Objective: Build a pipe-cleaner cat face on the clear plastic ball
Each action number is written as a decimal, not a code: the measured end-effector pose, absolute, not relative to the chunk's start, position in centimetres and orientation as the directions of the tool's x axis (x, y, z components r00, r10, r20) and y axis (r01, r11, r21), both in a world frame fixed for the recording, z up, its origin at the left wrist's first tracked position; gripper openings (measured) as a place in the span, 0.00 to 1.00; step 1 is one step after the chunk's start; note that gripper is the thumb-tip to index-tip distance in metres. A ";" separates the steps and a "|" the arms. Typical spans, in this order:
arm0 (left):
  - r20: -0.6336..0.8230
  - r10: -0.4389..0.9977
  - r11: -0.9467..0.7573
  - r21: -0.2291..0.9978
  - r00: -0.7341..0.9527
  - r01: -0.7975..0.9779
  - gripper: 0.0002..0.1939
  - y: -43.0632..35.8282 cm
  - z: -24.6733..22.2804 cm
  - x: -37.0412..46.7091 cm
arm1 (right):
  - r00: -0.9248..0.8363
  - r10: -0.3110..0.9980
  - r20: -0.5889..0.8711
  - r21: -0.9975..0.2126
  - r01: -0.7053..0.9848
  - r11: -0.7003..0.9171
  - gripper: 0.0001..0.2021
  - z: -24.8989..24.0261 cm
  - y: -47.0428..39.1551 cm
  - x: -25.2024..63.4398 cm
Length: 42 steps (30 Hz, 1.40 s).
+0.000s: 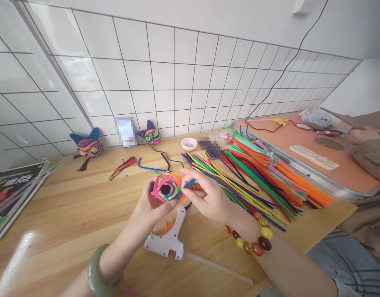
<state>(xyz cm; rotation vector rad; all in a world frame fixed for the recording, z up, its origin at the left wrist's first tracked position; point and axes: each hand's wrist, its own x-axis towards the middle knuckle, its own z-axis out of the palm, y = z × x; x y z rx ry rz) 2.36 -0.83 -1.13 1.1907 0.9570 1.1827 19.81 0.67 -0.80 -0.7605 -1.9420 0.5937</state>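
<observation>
- Nearest, low in the frame, a white glue gun point(169, 239) lies on the wooden surface point(69, 214), not in use, just below both hands.
- The left hand point(153, 208) is clasped around a small round mask point(167, 189) of coiled pipe cleaners, held up at centre frame.
- The right hand point(205, 198) pinches a blue pipe cleaner point(187, 184) whose tip touches the mask's edge.
- Judging by its look, the mask is partly built: pink, orange, green and blue coils ring a dark middle, but it lacks the ears seen on the finished ones.
- Right of centre, a big loose pile of pipe cleaners point(258, 173) remains unused.
- Further back, a small pink bowl point(189, 143) holds tiny beads or eyes; I cannot tell which.
- At upper left, two finished masks point(89, 145) point(151, 134) stand against the tiled wall point(177, 74).
- At far right, an orange tray point(335, 165) carries tools, with another person's hand point(362, 134) over it.
</observation>
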 end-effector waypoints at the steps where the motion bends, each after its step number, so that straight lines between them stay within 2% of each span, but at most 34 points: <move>1: 0.033 0.986 -0.004 0.984 0.162 -0.178 0.30 -0.8 -1.0 2.3 | -0.353 0.741 0.571 -0.711 0.239 0.661 0.21 -0.7 0.7 19.9; 4: 0.000 0.988 0.035 0.973 0.153 -0.227 0.30 -0.6 -0.6 1.9 | -0.283 0.805 0.521 -0.804 0.152 0.574 0.22 -0.3 1.0 20.2; 7: 0.000 0.992 0.030 0.971 0.125 -0.238 0.30 -0.2 -0.2 1.2 | -0.187 0.841 0.507 -0.842 0.100 0.530 0.23 0.1 2.0 20.7; 9: 0.016 0.994 0.009 0.972 0.107 -0.234 0.30 0.1 -0.1 0.6 | -0.168 0.863 0.476 -0.858 0.125 0.497 0.24 0.0 2.8 21.3; 11: 0.040 0.996 -0.021 0.974 0.081 -0.226 0.31 0.4 0.1 0.0 | -0.226 0.899 0.376 -0.867 0.257 0.427 0.25 -0.4 3.6 22.1; 13: 0.065 0.996 -0.052 0.976 0.054 -0.214 0.31 0.7 0.4 -0.6 | -0.331 0.924 0.192 -0.811 0.476 0.340 0.27 -0.9 4.0 23.0; 15: 0.086 0.995 -0.076 0.977 0.040 -0.197 0.31 1.0 0.7 -1.2 | -0.404 0.914 0.017 -0.646 0.694 0.319 0.28 -1.5 4.2 23.7; 17: 0.097 0.995 -0.090 0.980 0.027 -0.179 0.31 1.2 1.0 -1.7 | -0.412 0.909 -0.064 -0.474 0.814 0.336 0.27 -1.8 4.1 24.1; 19: 0.100 0.995 -0.096 0.980 0.014 -0.172 0.31 1.3 1.1 -2.2 | -0.378 0.925 -0.023 -0.366 0.865 0.344 0.27 -1.9 4.0 24.0; 21: 0.109 0.994 -0.108 0.977 -0.007 -0.181 0.30 1.5 1.1 -2.6 | -0.380 0.916 0.128 -0.283 0.872 0.401 0.27 -1.7 3.7 23.4; 23: 0.110 0.994 -0.109 0.974 -0.009 -0.198 0.29 1.7 1.0 -2.8 | -0.484 0.829 0.280 -0.184 0.821 0.541 0.25 -1.4 3.1 22.3; 24: 0.106 0.994 -0.104 0.972 -0.006 -0.208 0.29 1.8 1.0 -2.9 | -0.564 0.765 0.313 -0.161 0.762 0.627 0.25 -1.3 2.7 21.7; 27: 0.088 0.996 -0.081 0.965 0.017 -0.251 0.29 2.0 1.0 -3.1 | -0.792 0.571 0.216 -0.244 0.522 0.817 0.25 -1.5 1.2 20.0; 30: 0.085 0.993 -0.057 0.954 0.085 -0.294 0.25 2.1 1.1 -3.3 | -0.862 0.496 0.105 -0.295 0.449 0.843 0.21 -2.2 -0.1 18.8; 34: 0.098 0.987 -0.050 0.942 0.131 -0.331 0.23 2.3 1.2 -3.8 | -0.845 0.532 0.051 -0.271 0.501 0.822 0.19 -3.2 -0.9 17.9; 38: 0.102 0.984 -0.049 0.944 0.148 -0.327 0.24 2.6 1.1 -4.3 | -0.842 0.538 0.043 -0.268 0.509 0.818 0.23 -3.6 -1.0 17.7; 40: 0.104 0.984 -0.052 0.946 0.148 -0.319 0.23 2.9 1.1 -4.8 | -0.838 0.543 0.050 -0.300 0.506 0.809 0.23 -3.5 -0.6 17.7; 42: 0.111 0.983 -0.061 0.949 0.145 -0.309 0.22 3.2 1.1 -5.4 | -0.815 0.572 0.096 -0.382 0.500 0.777 0.21 -3.2 0.1 18.0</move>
